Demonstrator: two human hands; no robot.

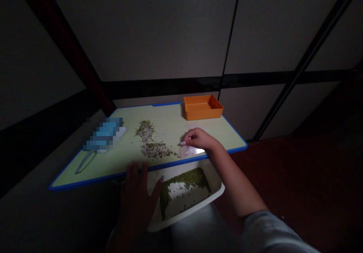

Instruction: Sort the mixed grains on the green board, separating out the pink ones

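Note:
A pale yellow-green folding table with a blue edge carries a scatter of small green beans or seeds. To the right of them my right hand is closed, thumb and fingertips pinched together low over the tabletop. What it pinches, if anything, is too small to tell. Under and around that hand shows a clear, flat piece with pink markings. My left hand spreads its fingers at the table's front edge, beside a white basin. Many more green seeds lie in the basin, below the table's edge.
An orange rectangular box stands at the back right of the table. On the left lie a blurred-out blue item and a grey loop or strap. Panelled walls rise behind; a dark red floor is at right.

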